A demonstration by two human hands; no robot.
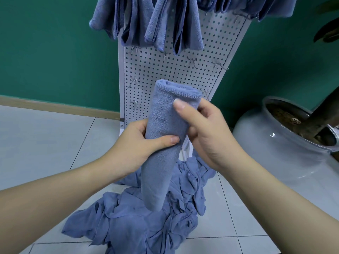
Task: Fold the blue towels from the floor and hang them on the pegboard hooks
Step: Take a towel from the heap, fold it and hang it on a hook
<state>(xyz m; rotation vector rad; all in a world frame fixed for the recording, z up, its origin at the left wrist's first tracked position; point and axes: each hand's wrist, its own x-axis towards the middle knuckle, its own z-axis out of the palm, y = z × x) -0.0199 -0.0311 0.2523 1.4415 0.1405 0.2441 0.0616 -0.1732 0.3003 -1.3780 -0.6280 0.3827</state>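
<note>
Bare hooks (190, 61) on pegboard (176, 74) mid-rows, hung towels (161, 24) above; folded towel (165, 143) upright before it, over floor pile (146, 217); left hand (139, 143) grips its middle; right hand (205, 129) pinches the upper edge.

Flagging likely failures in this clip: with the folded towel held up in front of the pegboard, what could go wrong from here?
1. The folded towel is only pinched by the left hand and right hand; its free lower end could unfold during hanging.
2. The bare hooks are thin, so the thick fold might slip off.
3. The towel pile lies at the pegboard base, a possible trip hazard.
</note>
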